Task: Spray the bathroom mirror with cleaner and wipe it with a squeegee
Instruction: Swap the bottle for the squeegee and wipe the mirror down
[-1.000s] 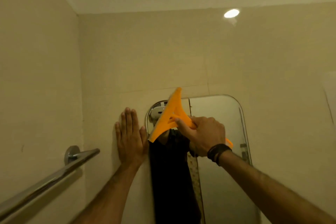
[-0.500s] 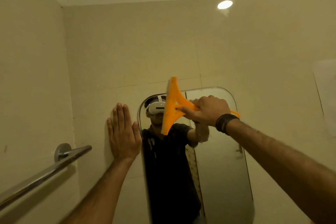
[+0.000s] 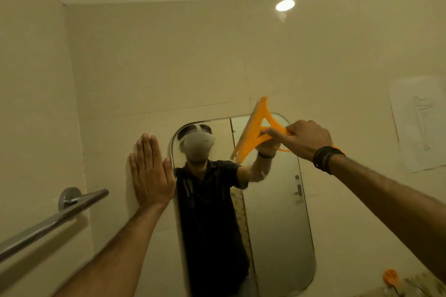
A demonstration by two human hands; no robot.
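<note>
A tall mirror [image 3: 277, 219] with rounded corners hangs on the beige tiled wall, reflecting a person in a dark shirt. My right hand [image 3: 305, 138] is closed on the handle of an orange squeegee [image 3: 253, 131]. Its blade stands nearly upright, tilted slightly, against the upper right part of the glass, with the top end reaching past the mirror's upper edge. My left hand [image 3: 150, 171] lies flat on the wall just left of the mirror's edge, fingers straight and pointing up. No spray bottle can be clearly made out.
A chrome towel bar [image 3: 53, 220] juts from the left wall at lower left. A pale sheet [image 3: 418, 125] is stuck to the wall at right. A blurred orange object [image 3: 391, 277] shows at the bottom right corner. A round light spot [image 3: 285, 5] glows near the ceiling.
My right hand has carried the squeegee rightward across the top of the mirror, from its upper left corner to the upper right. The left hand has stayed flat on the wall.
</note>
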